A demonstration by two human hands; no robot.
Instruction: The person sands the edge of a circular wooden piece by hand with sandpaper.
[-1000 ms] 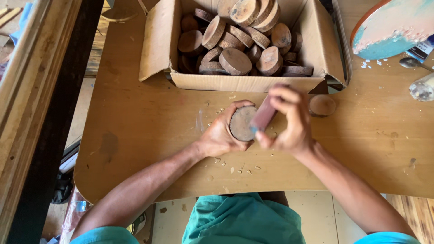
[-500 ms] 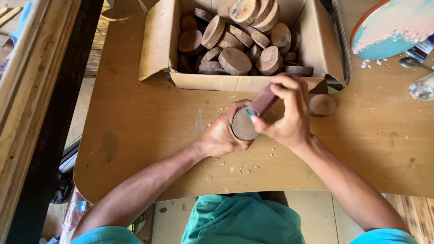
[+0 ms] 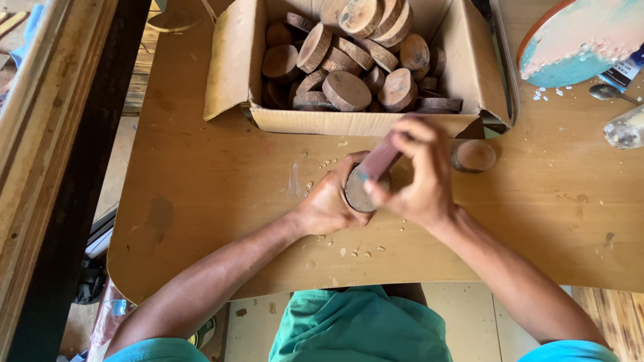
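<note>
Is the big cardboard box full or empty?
Full. The open cardboard box is heaped with round wood slices stacked up to its flaps.

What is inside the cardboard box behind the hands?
The cardboard box is piled with round wood slices, bark-edged, lying flat and leaning on each other. Lower layers and the box bottom are hidden by the pile, and the picture's top edge crops the box.

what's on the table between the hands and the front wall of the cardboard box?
Head view: only bare tabletop with a few small wood chips between the cardboard box and the left hand. The right hand nearly reaches the box wall.
</note>
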